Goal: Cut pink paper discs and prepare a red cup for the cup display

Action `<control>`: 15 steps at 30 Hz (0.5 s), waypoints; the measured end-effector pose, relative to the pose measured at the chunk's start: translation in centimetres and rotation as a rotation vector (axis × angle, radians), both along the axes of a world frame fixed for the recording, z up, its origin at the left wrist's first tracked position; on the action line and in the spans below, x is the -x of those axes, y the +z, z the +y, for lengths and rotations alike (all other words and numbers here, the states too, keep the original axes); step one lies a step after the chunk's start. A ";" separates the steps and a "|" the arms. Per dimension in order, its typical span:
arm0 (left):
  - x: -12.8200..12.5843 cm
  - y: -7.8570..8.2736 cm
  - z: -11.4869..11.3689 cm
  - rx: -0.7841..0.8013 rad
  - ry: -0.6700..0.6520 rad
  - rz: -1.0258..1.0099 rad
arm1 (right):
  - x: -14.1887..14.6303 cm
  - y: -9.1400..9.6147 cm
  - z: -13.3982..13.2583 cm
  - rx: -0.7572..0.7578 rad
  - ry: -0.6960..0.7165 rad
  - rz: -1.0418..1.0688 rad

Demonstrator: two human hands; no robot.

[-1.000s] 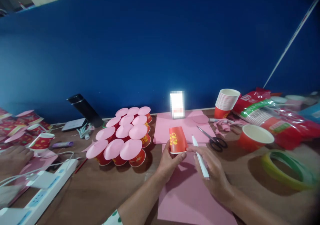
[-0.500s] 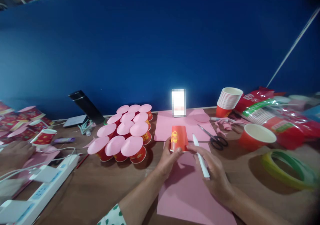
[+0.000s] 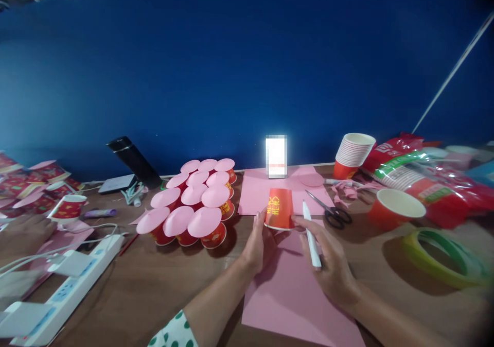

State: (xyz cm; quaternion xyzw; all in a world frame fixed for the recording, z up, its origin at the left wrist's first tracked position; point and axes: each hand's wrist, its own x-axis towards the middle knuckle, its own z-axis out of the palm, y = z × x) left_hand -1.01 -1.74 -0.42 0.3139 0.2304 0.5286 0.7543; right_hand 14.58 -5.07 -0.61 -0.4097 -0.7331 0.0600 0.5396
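Observation:
My left hand (image 3: 258, 248) is closed round the lower left side of a red paper cup (image 3: 279, 209) with yellow lettering. The cup is upside down, its rim facing downward. In my right hand (image 3: 332, 258) a white pen (image 3: 312, 240) slants up and left, its tip pointing away from me. The right index fingertip is at the cup's right side. Below both hands lies a pink paper sheet (image 3: 293, 306), with another pink sheet (image 3: 252, 190) behind the cup. Black-handled scissors (image 3: 335, 215) lie to the right of the cup.
Several upturned cups topped with pink discs (image 3: 204, 222) stand at left. A power strip (image 3: 71, 285), black flask (image 3: 133, 161) and co-worker's hand (image 3: 27, 233) are farther left. Rightward are stacked cups (image 3: 352, 154), a loose cup (image 3: 397, 210) and tape rolls (image 3: 440, 259). A bright phone-like screen (image 3: 276, 156) stands behind.
The cup has turned a little, showing more of its yellow lettering, and shifted slightly right. My left thumb has moved from its bottom rim to the left side. The pen has shifted slightly right.

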 end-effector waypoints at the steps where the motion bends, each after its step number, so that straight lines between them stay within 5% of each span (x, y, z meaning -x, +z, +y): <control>1: 0.0 0.1 0.0 0.026 -0.016 -0.015 | 0.0 0.1 0.0 -0.003 -0.003 -0.003; 15: 0.0 0.3 0.2 0.139 -0.032 -0.060 | 0.1 0.3 -0.1 -0.007 -0.003 -0.046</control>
